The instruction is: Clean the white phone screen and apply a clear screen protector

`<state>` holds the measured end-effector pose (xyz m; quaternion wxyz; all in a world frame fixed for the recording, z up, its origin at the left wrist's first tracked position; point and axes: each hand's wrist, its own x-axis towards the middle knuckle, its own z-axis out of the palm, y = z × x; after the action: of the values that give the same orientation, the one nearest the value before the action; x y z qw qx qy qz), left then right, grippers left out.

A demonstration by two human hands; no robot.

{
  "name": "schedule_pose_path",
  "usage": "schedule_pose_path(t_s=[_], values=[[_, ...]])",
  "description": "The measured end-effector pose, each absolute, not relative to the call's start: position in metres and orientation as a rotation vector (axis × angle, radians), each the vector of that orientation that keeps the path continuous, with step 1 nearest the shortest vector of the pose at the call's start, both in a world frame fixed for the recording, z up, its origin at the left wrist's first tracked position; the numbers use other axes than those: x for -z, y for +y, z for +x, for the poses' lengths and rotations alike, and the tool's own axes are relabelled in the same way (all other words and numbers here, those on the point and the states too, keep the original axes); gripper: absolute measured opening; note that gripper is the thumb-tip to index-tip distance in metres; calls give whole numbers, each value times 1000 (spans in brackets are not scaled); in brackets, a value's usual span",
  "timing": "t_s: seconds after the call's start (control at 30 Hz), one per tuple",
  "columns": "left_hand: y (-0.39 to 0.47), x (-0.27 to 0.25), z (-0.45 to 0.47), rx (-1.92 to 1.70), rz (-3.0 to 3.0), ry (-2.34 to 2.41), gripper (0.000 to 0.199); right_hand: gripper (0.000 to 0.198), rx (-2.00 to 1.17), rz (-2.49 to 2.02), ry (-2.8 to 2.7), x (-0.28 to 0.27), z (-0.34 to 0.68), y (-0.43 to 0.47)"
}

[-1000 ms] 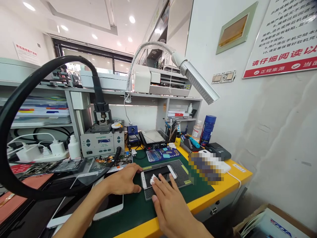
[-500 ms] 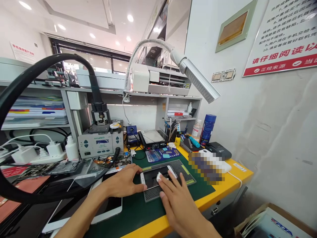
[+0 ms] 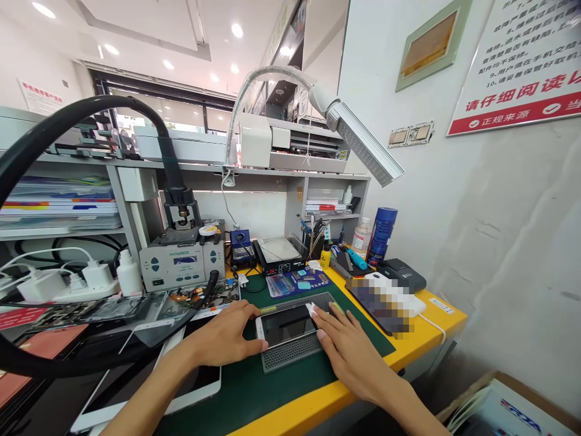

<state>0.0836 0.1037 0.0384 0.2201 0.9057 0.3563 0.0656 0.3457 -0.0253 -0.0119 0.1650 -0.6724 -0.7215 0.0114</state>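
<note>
A white-framed smartphone (image 3: 288,327) lies screen up on a grey perforated pad (image 3: 290,356), which rests on a green mat (image 3: 258,387). My left hand (image 3: 227,334) grips the phone's left end, with the thumb at the near edge and the fingers at the far edge. At the phone's right end, my right hand (image 3: 354,354) presses a small white tissue (image 3: 310,308) onto the glass. Its fingers lie close together and cover part of the tissue and that end of the phone. The dark screen shows reflections.
A white tablet (image 3: 200,387) and other devices lie at left, under a thick black hose (image 3: 54,127). Behind stand a grey soldering station (image 3: 181,266) and a heating plate (image 3: 279,254). On the right are a partly blurred dark phone (image 3: 372,306) and a blue can (image 3: 382,236).
My right hand has slid the tissue across the screen, from its middle to the right end. My left hand still holds the phone's left end. The view has shifted slightly.
</note>
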Motion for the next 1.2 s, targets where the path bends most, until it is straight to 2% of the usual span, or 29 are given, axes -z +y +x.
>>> schedule_pose_path(t_s=[0.33, 0.8, 1.2], values=[[103, -38, 83, -185, 2488, 990, 68, 55, -77, -1921, -2095, 0, 343, 0], [108, -31, 83, -217, 2520, 959, 65, 51, -3, -1921, -2141, 7, 339, -40], [109, -30, 82, -203, 2548, 954, 68, 57, -21, -1997, -2104, 2, 333, -9]])
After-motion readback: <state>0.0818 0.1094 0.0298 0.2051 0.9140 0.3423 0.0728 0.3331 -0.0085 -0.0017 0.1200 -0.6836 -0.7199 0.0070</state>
